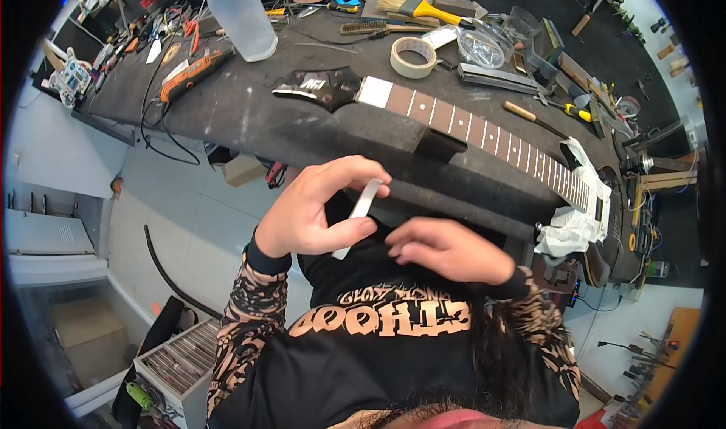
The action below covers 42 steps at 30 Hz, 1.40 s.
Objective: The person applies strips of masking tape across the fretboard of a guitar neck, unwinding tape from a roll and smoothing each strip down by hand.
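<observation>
My left hand (pixel 310 206) holds a narrow, flat white strip (pixel 366 200) between thumb and fingers, tilted in front of my chest. Just to its right hovers my right hand (pixel 454 251), slightly blurred, its fingers loosely bent and a little apart, with nothing visible in them. Beyond both hands an electric guitar lies along the bench, with its black headstock (pixel 318 87) at left. Its dark fretboard (pixel 476 130) has white dots and bright frets. White masking (pixel 571 229) covers part of the body at right. A dark block (pixel 441 146) sits under the neck.
The dark workbench (pixel 249 126) carries an orange rotary tool (pixel 193 75) with a cord, a translucent bottle (pixel 242 21), a masking tape roll (pixel 413 56), a yellow-handled brush (pixel 423 8) and a wooden-handled tool (pixel 522 111). A box of sheets (pixel 181 357) stands low at left.
</observation>
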Motion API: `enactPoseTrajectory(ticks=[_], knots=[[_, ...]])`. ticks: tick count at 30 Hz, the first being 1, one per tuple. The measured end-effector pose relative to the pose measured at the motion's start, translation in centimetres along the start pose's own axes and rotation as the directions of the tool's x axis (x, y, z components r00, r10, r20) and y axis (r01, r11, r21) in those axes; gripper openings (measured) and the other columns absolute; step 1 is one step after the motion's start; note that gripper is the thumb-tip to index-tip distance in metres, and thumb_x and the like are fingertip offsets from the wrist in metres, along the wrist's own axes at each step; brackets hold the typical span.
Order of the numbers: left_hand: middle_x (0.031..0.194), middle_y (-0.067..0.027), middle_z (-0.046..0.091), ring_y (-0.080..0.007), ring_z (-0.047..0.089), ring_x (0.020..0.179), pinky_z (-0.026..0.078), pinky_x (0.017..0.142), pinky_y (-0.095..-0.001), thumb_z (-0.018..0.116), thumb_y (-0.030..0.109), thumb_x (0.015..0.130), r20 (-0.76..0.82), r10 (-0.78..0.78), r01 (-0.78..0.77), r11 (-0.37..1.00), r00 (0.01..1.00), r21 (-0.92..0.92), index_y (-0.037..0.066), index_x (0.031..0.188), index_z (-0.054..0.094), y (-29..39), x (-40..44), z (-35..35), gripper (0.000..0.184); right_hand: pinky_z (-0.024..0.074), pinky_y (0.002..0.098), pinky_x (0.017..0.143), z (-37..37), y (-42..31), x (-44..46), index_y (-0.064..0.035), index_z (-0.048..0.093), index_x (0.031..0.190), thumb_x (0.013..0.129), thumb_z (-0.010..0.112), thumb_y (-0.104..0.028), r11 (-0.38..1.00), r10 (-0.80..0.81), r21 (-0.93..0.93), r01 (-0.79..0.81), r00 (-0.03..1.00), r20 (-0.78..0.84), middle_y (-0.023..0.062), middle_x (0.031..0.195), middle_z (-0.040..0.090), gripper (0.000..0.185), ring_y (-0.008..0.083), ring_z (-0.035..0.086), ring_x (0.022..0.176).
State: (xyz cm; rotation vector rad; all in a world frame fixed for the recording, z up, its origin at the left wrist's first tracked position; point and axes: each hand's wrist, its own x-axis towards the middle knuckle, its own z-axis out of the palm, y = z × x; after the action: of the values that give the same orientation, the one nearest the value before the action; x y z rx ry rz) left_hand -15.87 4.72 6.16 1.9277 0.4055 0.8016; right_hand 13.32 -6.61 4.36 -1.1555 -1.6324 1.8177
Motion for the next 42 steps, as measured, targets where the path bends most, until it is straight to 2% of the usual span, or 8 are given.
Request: enactPoseTrajectory(ticks=[1, 4, 7, 13, 18, 24, 31, 42], knots=[[0.12, -0.0172, 0.082, -0.0331, 0.082, 0.113, 0.062, 0.101, -0.0442, 0.086, 0.02, 0.09, 0.007, 0.045, -0.046, 0.998, 0.999, 0.032, 0.002, 0.144, 0.068, 0.5, 0.3, 0.4, 0.06, 0.0613, 0.0314, 0.092, -0.1, -3.1, -1.1, 0.0008, 0.067, 0.143, 0.115, 0.074, -0.015, 0.968, 0.072, 0.245, -0.053, 0.995, -0.068, 0.0076, 0.122, 0.074, 0.033, 0.0139, 0.074, 0.105], [0.116, -0.0147, 0.081, -0.0339, 0.081, 0.104, 0.062, 0.093, -0.0427, 0.089, 0.018, 0.086, 0.057, 0.092, -0.098, 0.99, 0.994, 0.105, 0.006, 0.142, 0.071, 2.3, 1.3, 1.4, 0.061, 0.0509, 0.022, 0.08, -0.8, -7.8, -1.2, -0.0023, 0.064, 0.14, 0.112, 0.081, -0.018, 0.988, -0.148, -0.074, 0.132, 0.95, -0.274, -0.005, 0.106, 0.06, 0.037, 0.0007, 0.056, 0.092], [0.11, -0.0123, 0.079, -0.0339, 0.08, 0.098, 0.062, 0.086, -0.0423, 0.09, 0.018, 0.083, 0.086, 0.073, -0.088, 0.977, 0.994, 0.195, 0.008, 0.142, 0.073, 3.8, 2.3, 1.6, 0.063, 0.0528, 0.0242, 0.08, -1.1, -9.8, 0.5, -0.0014, 0.066, 0.13, 0.111, 0.083, -0.019, 0.984, -0.067, 0.143, 0.102, 0.97, -0.234, -0.0038, 0.108, 0.065, 0.031, 0.002, 0.059, 0.095], [0.11, -0.0113, 0.079, -0.036, 0.079, 0.098, 0.063, 0.085, -0.0432, 0.092, 0.017, 0.08, 0.1, -0.033, -0.003, 0.94, 0.994, 0.342, 0.011, 0.151, 0.072, 4.1, 3.4, 0.3, 0.074, 0.0534, 0.0261, 0.077, -3.5, -11.8, 2.7, -0.0008, 0.068, 0.112, 0.111, 0.082, -0.015, 0.999, 0.017, -0.038, -0.026, 0.974, -0.225, -0.0026, 0.101, 0.07, 0.02, 0.0025, 0.06, 0.091], [0.12, -0.0165, 0.082, -0.0352, 0.083, 0.108, 0.064, 0.097, -0.0435, 0.089, 0.018, 0.086, -0.064, -0.161, 0.164, 0.986, 0.985, 0.04, 0.005, 0.154, 0.068, 3.0, 4.7, -0.3, 0.071, 0.0545, 0.0331, 0.076, -7.1, -14.2, 4.9, 0.0022, 0.074, 0.106, 0.111, 0.079, -0.018, 0.981, 0.036, -0.183, -0.064, 0.988, -0.152, 0.0046, 0.089, 0.074, 0.021, 0.0099, 0.064, 0.085], [0.11, -0.0123, 0.084, -0.0151, 0.08, 0.103, 0.062, 0.097, -0.033, 0.08, 0.025, 0.107, 0.052, -0.549, 0.538, 0.79, 0.834, -0.293, -0.004, 0.123, 0.075, -0.1, 5.7, -0.8, 0.034, 0.0569, 0.0407, 0.076, -12.4, -15.4, 9.6, 0.0039, 0.079, 0.111, 0.109, 0.076, -0.017, 0.872, -0.075, -0.49, 0.011, 0.991, -0.11, 0.0166, 0.088, 0.075, 0.021, 0.0244, 0.071, 0.08], [0.111, -0.0102, 0.081, -0.0113, 0.075, 0.096, 0.062, 0.087, -0.0306, 0.073, 0.006, 0.115, -0.275, -0.636, 0.321, 0.658, 0.721, -0.681, -0.005, 0.124, 0.075, -2.9, 6.2, 2.4, 0.015, 0.0562, 0.0382, 0.072, -16.3, -13.4, 14.2, 0.0031, 0.08, 0.114, 0.111, 0.074, -0.021, 0.868, -0.077, -0.496, 0.015, 0.991, -0.105, 0.0128, 0.083, 0.074, 0.025, 0.021, 0.07, 0.075], [0.108, -0.0061, 0.081, -0.0059, 0.071, 0.095, 0.057, 0.083, -0.0259, 0.078, 0.003, 0.111, -0.331, -0.715, 0.264, 0.583, 0.616, -0.768, -0.004, 0.112, 0.078, -2.3, 7.3, 4.0, 0.007, 0.0468, 0.0262, 0.068, -17.3, -12.9, 16.0, 0.0013, 0.074, 0.106, 0.115, 0.073, -0.02, 0.91, 0.104, -0.396, -0.121, 0.992, -0.065, -0.0041, 0.083, 0.065, 0.023, 0.003, 0.056, 0.078]])
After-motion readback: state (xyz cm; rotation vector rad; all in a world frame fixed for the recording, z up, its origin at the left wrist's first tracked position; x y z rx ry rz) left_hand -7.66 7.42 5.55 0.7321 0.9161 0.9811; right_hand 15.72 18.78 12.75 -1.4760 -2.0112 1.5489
